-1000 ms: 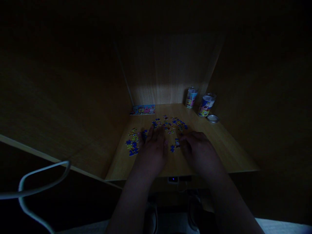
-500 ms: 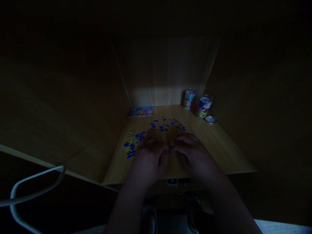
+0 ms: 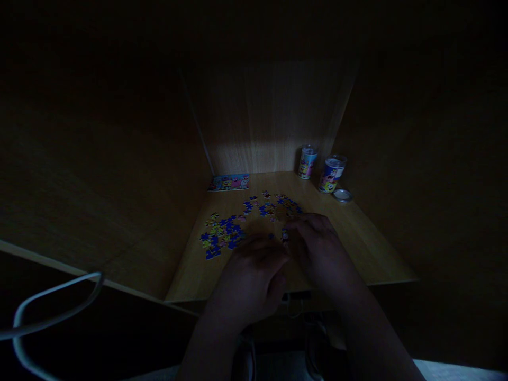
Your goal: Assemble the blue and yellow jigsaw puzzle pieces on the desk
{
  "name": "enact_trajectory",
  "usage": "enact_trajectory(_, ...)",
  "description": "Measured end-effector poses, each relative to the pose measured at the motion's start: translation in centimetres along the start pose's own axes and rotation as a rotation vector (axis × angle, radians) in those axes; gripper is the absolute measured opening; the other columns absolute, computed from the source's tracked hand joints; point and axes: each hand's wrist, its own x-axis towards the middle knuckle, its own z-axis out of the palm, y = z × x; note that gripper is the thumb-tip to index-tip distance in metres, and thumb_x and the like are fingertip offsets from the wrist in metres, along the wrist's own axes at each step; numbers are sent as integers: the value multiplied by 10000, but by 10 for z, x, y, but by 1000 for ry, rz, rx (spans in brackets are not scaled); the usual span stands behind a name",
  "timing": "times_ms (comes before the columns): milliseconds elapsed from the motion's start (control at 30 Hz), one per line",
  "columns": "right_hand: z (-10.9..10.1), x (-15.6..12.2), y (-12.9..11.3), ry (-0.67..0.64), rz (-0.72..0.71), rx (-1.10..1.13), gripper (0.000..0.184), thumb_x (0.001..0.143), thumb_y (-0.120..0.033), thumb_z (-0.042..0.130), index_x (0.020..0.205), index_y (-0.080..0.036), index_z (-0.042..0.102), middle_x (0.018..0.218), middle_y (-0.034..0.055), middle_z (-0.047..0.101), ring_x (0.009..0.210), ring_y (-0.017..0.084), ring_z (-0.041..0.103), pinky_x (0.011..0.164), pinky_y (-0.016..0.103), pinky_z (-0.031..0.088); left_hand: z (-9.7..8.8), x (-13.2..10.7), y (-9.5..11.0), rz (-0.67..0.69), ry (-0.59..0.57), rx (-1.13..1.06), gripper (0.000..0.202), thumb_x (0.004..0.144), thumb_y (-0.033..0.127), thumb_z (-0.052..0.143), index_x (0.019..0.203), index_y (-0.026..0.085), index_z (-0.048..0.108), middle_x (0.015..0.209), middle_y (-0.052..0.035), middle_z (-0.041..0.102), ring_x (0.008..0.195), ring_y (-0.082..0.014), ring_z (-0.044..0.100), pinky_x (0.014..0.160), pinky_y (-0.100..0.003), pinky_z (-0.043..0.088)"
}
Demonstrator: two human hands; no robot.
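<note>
In the dim head view, my right hand (image 3: 320, 248) has its fingers bent, with the fingertips at a small jigsaw puzzle piece (image 3: 284, 236) just above the wooden board. My left hand (image 3: 254, 278) is curled closed nearer the board's front edge; what lies inside its fingers, if anything, is hidden. A lone blue puzzle piece (image 3: 271, 236) lies between the hands. To the left sits a cluster of blue and yellow puzzle pieces (image 3: 222, 233), partly joined. Farther back, loose puzzle pieces (image 3: 268, 209) spread in an arc.
A colourful cartoon picture card (image 3: 230, 182) lies at the back left. Two cartoon-printed cans (image 3: 307, 163) (image 3: 330, 175) stand at the back right, beside a round lid (image 3: 342, 196). Wooden walls enclose the board. A white cable (image 3: 24, 312) loops at lower left.
My hands, close together over a blue piece before, have parted slightly. The left moved toward the front edge and right, uncovering more of the left cluster. The right hand rose slightly.
</note>
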Motion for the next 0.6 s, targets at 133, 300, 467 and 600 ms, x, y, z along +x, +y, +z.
enact_trajectory(133, -4, 0, -1, -10, 72, -30, 251, 935, -83, 602, 1116, -191, 738, 1140, 136, 724, 1149, 318, 617, 1025, 492, 521, -6, -3, 8, 18, 82, 64, 316, 877, 63, 569, 1121, 196, 720, 1089, -62, 785, 1027, -264, 699, 921, -471, 547)
enact_trajectory(300, -6, 0, -1, -28, 101, -26, 260, 931, -62, 580, 1071, -213, 737, 1107, 121, 724, 1116, 307, 613, 994, 460, 516, -23, -8, 49, 111, 167, 32, 189, 916, 98, 555, 973, 182, 715, 738, -10, 684, 707, -194, 617, 709, -392, 494)
enact_trajectory(467, -3, -2, 2, -21, 107, -33, 262, 929, -66, 569, 1058, -222, 735, 1114, 111, 730, 1118, 304, 614, 1004, 465, 505, -6, -15, 72, 285, 212, -38, 333, 1060, 193, 558, 728, 198, 588, 564, 51, 546, 552, -108, 538, 602, -270, 472)
enact_trajectory(600, -1, -2, 4, -3, 116, -55, 229, 954, -102, 564, 1015, -222, 749, 1075, 108, 730, 1089, 302, 623, 990, 465, 510, 6, -28, 87, 193, 6, 18, 262, 1012, 306, 654, 771, 212, 618, 628, 29, 598, 671, -145, 635, 565, -234, 486)
